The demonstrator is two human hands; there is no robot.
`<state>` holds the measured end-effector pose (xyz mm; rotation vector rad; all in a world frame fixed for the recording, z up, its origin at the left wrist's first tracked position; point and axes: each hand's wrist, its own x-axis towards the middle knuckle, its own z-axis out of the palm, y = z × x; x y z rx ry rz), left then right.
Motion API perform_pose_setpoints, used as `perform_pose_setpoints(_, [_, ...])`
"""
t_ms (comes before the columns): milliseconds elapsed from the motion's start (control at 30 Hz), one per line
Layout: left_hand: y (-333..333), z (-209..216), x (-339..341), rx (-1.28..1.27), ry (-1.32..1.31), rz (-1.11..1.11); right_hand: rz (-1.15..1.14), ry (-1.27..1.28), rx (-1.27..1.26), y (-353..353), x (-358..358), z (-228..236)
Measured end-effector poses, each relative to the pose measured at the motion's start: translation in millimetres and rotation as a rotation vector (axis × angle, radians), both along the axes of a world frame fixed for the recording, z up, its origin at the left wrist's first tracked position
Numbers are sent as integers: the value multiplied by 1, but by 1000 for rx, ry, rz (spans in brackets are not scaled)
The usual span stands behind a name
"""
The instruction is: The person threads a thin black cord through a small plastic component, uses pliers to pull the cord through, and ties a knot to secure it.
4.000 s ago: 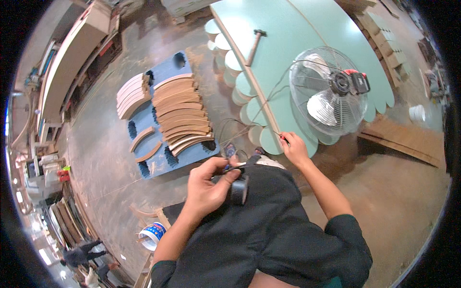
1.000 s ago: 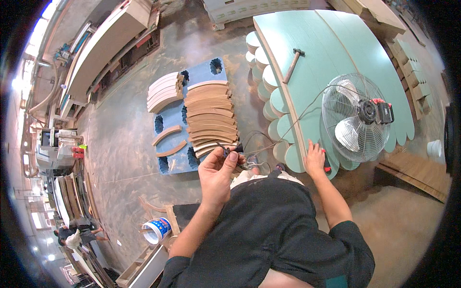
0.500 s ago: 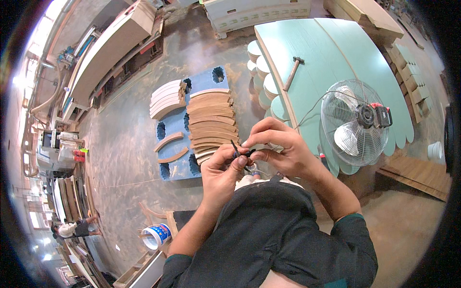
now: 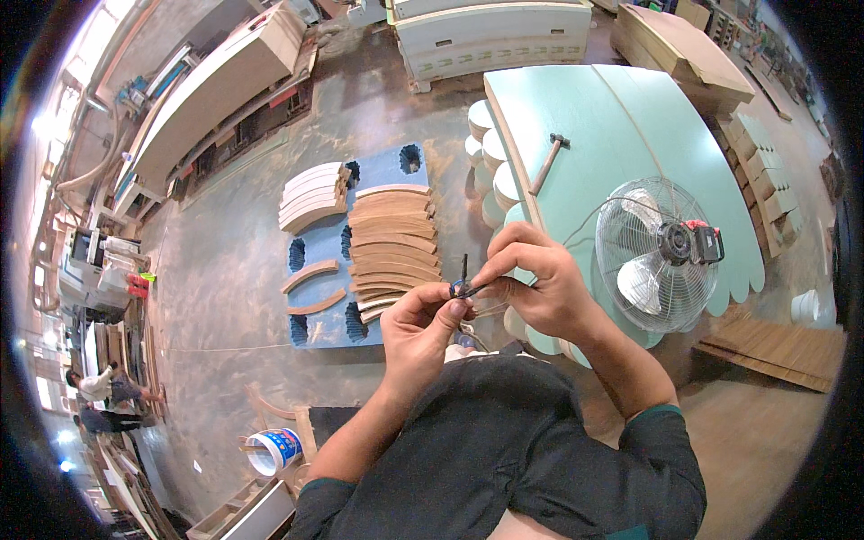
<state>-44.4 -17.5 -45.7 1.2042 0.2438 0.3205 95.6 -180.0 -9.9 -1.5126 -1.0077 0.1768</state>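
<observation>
In front of my body, my left hand has thumb and fingers closed on a small black object with thin, stick-like parts. One thin part points up from the fingertips. My right hand pinches the other end of the same small object between thumb and finger. Its exact kind is too small to make out. Beyond my hands, a stack of curved brown wood pieces lies on a blue plastic pallet. Paler curved pieces and two loose curved strips lie on the pallet's left side.
At right, pale green panels bear a hammer and a round caged fan with a cord. A white and blue bucket stands at lower left. Brown boards lie at right; people are far left.
The black thin part now points straight up instead of slanting. My fingertips have shifted slightly on the object. The view has tilted a little, so the surroundings sit lower.
</observation>
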Motion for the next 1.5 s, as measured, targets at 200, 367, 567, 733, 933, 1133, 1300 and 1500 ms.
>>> perform_pose_setpoints(200, [0,10,3,-74,-55,-107,147,23,125,4,8,3])
perform_pose_setpoints(367, [-5,39,9,-6,-37,-14,107,-55,155,8,10,11])
perform_pose_setpoints(567, [-8,28,12,507,-336,189,44,-30,139,15,5,18])
perform_pose_setpoints(733, [-3,27,18,711,-394,315,3,-12,146,19,-2,24])
perform_pose_setpoints(933, [-6,32,22,501,-350,271,32,8,198,26,2,20])
perform_pose_setpoints(1133, [1,49,18,214,-253,105,-149,-204,181,24,6,36])
perform_pose_setpoints(1300, [-3,33,21,584,-377,345,-94,1,108,14,-14,20])
perform_pose_setpoints(1500, [-4,32,23,632,-388,306,-32,362,310,27,-27,12])
